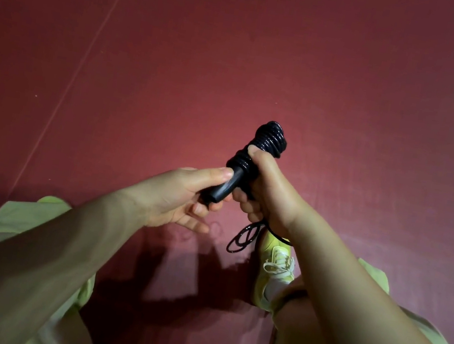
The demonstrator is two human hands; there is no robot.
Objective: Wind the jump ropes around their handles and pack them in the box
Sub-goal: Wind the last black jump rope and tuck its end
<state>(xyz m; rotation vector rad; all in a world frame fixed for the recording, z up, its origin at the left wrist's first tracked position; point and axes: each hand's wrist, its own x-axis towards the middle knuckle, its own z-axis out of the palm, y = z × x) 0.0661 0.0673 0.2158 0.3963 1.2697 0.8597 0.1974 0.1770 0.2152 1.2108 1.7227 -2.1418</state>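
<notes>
**Both my hands on the wound jump rope**

I hold the black jump rope (265,145) in front of me, above the dark red floor (267,59). Its handles (222,184) point down toward my left side, and the black cord is wound in many turns around their upper part, making a thick bundle at the top.

My left hand (183,194) grasps the bare lower end of the handles: the thumb lies along the top and the fingers curl below it. My right hand (264,189) is clenched around the wound middle part, with the thumb pressing on the coils. Under my right wrist a loose loop of cord (242,238) hangs down, just above my yellow shoe (272,271).

I see no box from here.
</notes>
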